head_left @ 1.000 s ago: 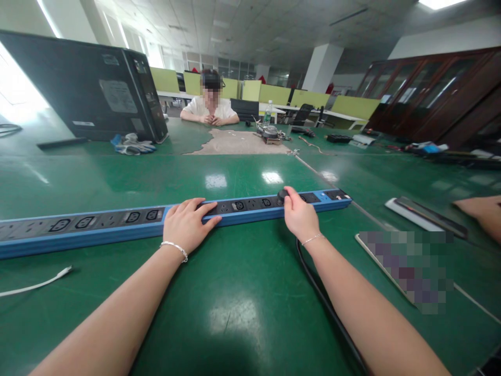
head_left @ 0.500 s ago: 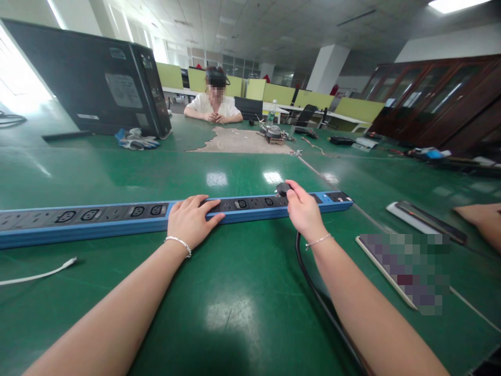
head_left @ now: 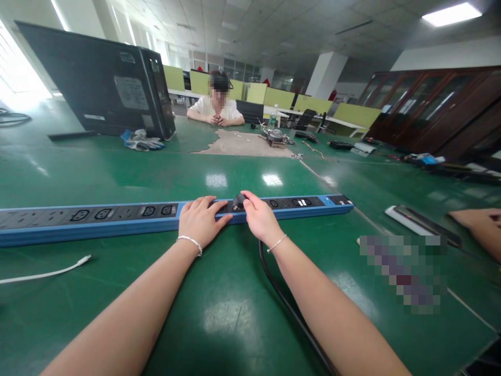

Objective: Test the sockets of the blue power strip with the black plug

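A long blue power strip (head_left: 129, 225) with black sockets lies across the green table in front of me. My left hand (head_left: 200, 216) rests on top of it with fingers spread, thumb toward the near edge. Just right of that, my right hand (head_left: 258, 216) pinches a black power plug (head_left: 239, 200), held low over the strip's sockets. Whether its pins touch a socket I cannot tell. The plug's black cord (head_left: 279, 292) runs down from under my right hand toward the table's near side.
A white cable (head_left: 58, 275) lies at left. Behind the strip stand a black computer tower (head_left: 105, 89) and gloves (head_left: 143, 141). At right are a blurred-out flat object (head_left: 403, 277), a dark-and-white slab (head_left: 425, 225) and another person's hand (head_left: 479, 224). A person (head_left: 217, 107) sits opposite.
My right hand has moved left along the strip with the plug, from near its right end to beside my left hand. My left hand stays on the strip.
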The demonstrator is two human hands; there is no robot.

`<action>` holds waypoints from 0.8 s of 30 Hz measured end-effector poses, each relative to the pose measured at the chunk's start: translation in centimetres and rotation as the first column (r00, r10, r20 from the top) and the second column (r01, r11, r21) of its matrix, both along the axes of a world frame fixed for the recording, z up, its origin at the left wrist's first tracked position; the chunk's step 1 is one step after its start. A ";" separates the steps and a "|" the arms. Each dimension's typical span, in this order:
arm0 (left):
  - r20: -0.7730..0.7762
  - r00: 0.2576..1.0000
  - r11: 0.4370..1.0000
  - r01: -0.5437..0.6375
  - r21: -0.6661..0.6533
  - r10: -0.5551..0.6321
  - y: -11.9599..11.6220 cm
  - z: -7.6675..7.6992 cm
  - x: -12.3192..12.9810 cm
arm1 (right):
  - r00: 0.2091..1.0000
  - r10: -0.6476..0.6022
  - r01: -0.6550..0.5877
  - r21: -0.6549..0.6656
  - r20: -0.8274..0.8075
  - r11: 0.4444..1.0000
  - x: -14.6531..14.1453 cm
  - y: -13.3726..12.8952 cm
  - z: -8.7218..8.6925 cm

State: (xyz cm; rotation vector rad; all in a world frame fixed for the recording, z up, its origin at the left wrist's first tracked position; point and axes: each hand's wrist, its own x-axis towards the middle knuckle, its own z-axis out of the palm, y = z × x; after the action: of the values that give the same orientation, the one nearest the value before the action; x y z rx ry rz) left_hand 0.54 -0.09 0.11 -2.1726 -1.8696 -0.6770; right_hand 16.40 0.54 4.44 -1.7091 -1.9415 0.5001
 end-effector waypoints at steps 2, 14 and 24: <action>0.005 1.000 1.000 0.004 0.005 -0.004 0.0 0.0 0.0 | 0.999 0.030 -0.029 0.030 -0.037 0.999 -0.6 0.1 -0.1; 0.057 0.998 0.999 0.027 0.017 -0.028 0.0 -0.1 -0.1 | 0.954 -0.090 0.094 -0.001 0.286 0.996 -2.3 -0.6 0.7; 0.042 0.999 1.000 0.019 0.012 -0.019 -0.2 0.0 -0.1 | 0.904 -0.138 0.125 0.060 0.405 0.990 -4.2 -1.8 0.4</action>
State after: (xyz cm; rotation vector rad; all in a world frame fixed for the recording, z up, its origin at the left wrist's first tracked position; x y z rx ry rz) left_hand 0.48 -0.24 0.14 -2.1882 -1.8624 -0.7408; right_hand 12.21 -1.29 4.87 -2.0330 -2.0735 0.0572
